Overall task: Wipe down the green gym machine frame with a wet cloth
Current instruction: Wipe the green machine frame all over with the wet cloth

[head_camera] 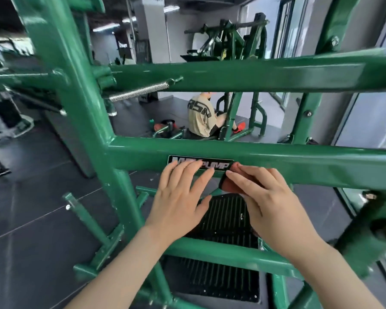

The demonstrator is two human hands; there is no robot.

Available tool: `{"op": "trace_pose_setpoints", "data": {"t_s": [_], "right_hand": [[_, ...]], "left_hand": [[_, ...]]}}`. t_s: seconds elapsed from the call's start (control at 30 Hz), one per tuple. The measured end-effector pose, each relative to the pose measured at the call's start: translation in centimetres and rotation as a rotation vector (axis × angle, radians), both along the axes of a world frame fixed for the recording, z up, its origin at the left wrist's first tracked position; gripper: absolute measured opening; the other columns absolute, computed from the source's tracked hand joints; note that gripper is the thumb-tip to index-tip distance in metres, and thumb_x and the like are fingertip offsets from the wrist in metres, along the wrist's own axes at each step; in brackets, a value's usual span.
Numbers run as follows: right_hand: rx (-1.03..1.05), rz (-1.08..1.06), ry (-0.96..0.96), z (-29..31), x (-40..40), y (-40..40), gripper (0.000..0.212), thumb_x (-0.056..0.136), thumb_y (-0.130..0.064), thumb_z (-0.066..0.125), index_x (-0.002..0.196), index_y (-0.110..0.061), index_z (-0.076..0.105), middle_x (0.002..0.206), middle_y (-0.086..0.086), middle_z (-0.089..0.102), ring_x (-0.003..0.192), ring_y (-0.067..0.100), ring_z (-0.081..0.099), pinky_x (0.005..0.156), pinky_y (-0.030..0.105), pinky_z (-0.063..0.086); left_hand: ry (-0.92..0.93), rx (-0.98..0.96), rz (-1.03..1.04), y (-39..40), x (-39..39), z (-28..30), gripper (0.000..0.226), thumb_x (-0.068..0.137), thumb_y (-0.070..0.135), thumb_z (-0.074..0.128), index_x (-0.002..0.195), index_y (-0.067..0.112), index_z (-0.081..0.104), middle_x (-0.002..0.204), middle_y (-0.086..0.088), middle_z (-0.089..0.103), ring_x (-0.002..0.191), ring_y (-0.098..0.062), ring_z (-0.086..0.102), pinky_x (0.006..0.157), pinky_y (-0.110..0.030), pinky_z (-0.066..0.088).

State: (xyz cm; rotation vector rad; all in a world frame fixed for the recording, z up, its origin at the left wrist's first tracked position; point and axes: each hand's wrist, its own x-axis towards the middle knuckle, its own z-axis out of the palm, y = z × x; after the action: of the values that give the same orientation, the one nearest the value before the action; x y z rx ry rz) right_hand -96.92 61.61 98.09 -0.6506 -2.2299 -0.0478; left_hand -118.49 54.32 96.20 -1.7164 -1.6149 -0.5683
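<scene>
Pressing a small reddish-brown folded cloth against the glossy green painted steel crossbar, the right hand lies over it with fingers extended and close together, the fabric showing just past its fingertips. The left hand is spread flat, fingers straight, its tips touching the black rectangular nameplate with silver lettering just beside the cloth.

The cloth looks soft, light and limp, and if wet it would likely slide easily on the slick paint; a flat palm over its middle seems the best hold, since it could bunch or slip out along the rounded bar. The frame itself is rigid and will not give.

Below both hands sits a black ribbed footplate. Up and to the left of the left hand, a coiled steel spring and a welded joint could snag fabric. Beyond the bar, far from the hands, a person in a beige shirt sits on another machine, well apart.
</scene>
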Motion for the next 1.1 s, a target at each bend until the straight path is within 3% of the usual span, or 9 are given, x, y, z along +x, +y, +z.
{"op": "trace_pose_setpoints", "data": {"t_s": [0.17, 0.4, 0.5, 0.7, 0.93, 1.1], "right_hand": [[-0.047, -0.013, 0.027, -1.5, -6.4, -3.6, 0.057, 0.087, 0.006, 0.071, 0.139, -0.017, 0.066, 0.135, 0.006, 0.063, 0.109, 0.034, 0.058, 0.084, 0.051, 0.060], [-0.075, 0.010, -0.003, -2.1, -12.9, -7.6, 0.056, 0.088, 0.003, 0.071, 0.139, -0.020, 0.066, 0.134, 0.003, 0.062, 0.102, 0.029, 0.055, 0.073, 0.047, 0.061], [-0.058, 0.053, -0.037, -1.3, -15.6, -8.1, 0.056, 0.087, 0.003, 0.073, 0.139, -0.018, 0.066, 0.134, 0.004, 0.062, 0.104, 0.031, 0.057, 0.079, 0.048, 0.061], [-0.006, 0.116, -0.066, -0.4, -20.5, -8.6, 0.060, 0.083, 0.009, 0.076, 0.136, -0.016, 0.068, 0.131, 0.005, 0.064, 0.100, 0.030, 0.058, 0.081, 0.045, 0.061], [0.094, 0.023, -0.053, -1.1, -25.2, -8.9, 0.069, 0.073, 0.015, 0.079, 0.136, -0.011, 0.068, 0.130, 0.010, 0.065, 0.094, 0.033, 0.058, 0.082, 0.047, 0.061], [0.279, 0.019, -0.075, 1.2, -30.1, -5.8, 0.062, 0.088, 0.005, 0.048, 0.147, -0.011, 0.058, 0.144, 0.012, 0.059, 0.117, 0.040, 0.059, 0.087, 0.055, 0.055]], "left_hand": [[0.040, -0.047, -0.020, -3.3, -6.5, -0.6, 0.058, 0.089, 0.035, 0.074, 0.142, 0.015, 0.059, 0.136, -0.011, 0.058, 0.132, -0.030, 0.049, 0.124, -0.048, 0.022], [0.001, -0.068, 0.009, -7.9, -13.1, -1.5, 0.057, 0.091, 0.034, 0.073, 0.143, 0.015, 0.059, 0.136, -0.013, 0.058, 0.131, -0.033, 0.052, 0.121, -0.052, 0.030], [-0.033, -0.057, 0.054, -9.7, -15.5, -1.6, 0.056, 0.090, 0.033, 0.073, 0.142, 0.016, 0.060, 0.135, -0.012, 0.058, 0.130, -0.032, 0.053, 0.120, -0.052, 0.031], [-0.074, -0.077, 0.131, -12.3, -19.8, -2.3, 0.054, 0.091, 0.034, 0.072, 0.141, 0.016, 0.060, 0.136, -0.011, 0.057, 0.131, -0.030, 0.049, 0.124, -0.047, 0.023], [-0.072, -0.070, 0.052, -11.3, -25.9, -3.6, 0.054, 0.092, 0.031, 0.071, 0.142, 0.017, 0.058, 0.139, -0.010, 0.054, 0.133, -0.030, 0.049, 0.125, -0.046, 0.021], [0.025, -0.003, -0.074, -8.3, -30.9, -1.5, 0.061, 0.090, 0.030, 0.073, 0.144, 0.013, 0.054, 0.148, -0.014, 0.049, 0.141, -0.031, 0.041, 0.124, -0.047, 0.022]]}}
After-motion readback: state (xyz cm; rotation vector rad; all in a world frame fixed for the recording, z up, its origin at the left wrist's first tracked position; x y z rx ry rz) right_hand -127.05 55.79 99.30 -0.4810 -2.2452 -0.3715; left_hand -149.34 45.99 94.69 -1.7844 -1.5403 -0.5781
